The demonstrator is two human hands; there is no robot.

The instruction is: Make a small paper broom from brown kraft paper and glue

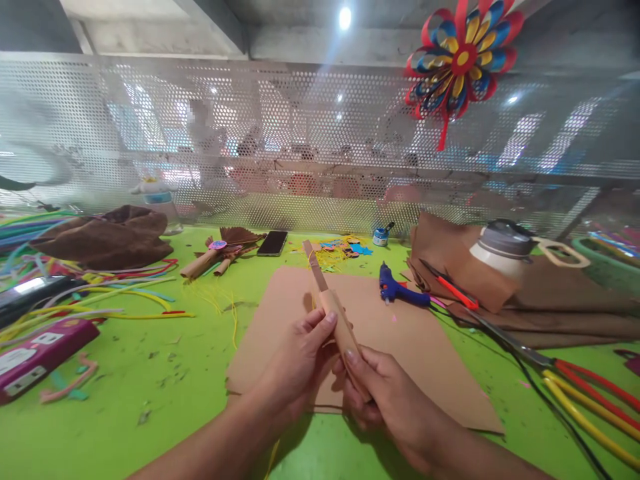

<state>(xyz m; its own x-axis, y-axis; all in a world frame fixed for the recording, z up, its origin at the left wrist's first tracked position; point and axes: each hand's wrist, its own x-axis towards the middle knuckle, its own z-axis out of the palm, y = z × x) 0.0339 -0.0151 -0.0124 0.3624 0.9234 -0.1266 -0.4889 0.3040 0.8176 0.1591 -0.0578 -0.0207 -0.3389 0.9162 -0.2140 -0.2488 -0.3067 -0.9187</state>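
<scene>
A tan rolled tube of kraft paper or thin card lies slantwise between my hands, over a flat cardboard sheet. Out of its far end runs a narrow brown strip, with thin yellow string near its tip. My left hand pinches the tube near its upper part, thumb on top. Lower down, my right hand has its thumb on the tube and its fingers curled beneath. A blue glue gun rests to the right, partly on the sheet.
Large scissors, a red-handled tool and a black cord lie right, by folded brown material and a lidded cup. A purple power strip and coloured stems are left. Behind are a phone, paper scraps and a perforated screen.
</scene>
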